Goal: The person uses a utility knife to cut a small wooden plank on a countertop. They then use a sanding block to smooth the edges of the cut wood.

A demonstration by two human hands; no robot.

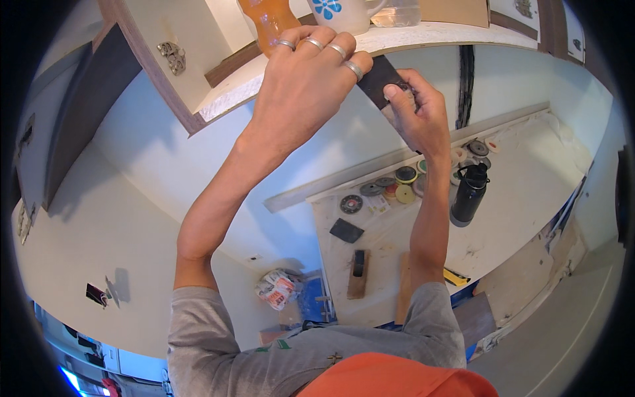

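My left hand (pixel 304 83), with rings on several fingers, is raised at the shelf edge with its back toward me. Its fingers are curled and their tips hidden. A dark flat piece (pixel 378 81), which looks like a sheet of sandpaper, runs from behind that hand's index side to my right hand (pixel 422 112). The right thumb presses on the piece and the fingers wrap round its lower end, where a paler underside shows. Just beyond my left knuckles stands a bottle of orange liquid (pixel 270 20), beside a white mug (pixel 344 16) with a blue flower.
The wooden shelf (pixel 436 38) spans the top, bearing a clear container (pixel 395 12). Below lies a pale worktop (pixel 390 245) with several round discs (pixel 405 175), a black bottle (pixel 469 195), a dark square sheet (pixel 346 230) and a wooden hand plane (pixel 358 272). A cabinet door (pixel 89 126) hangs left.
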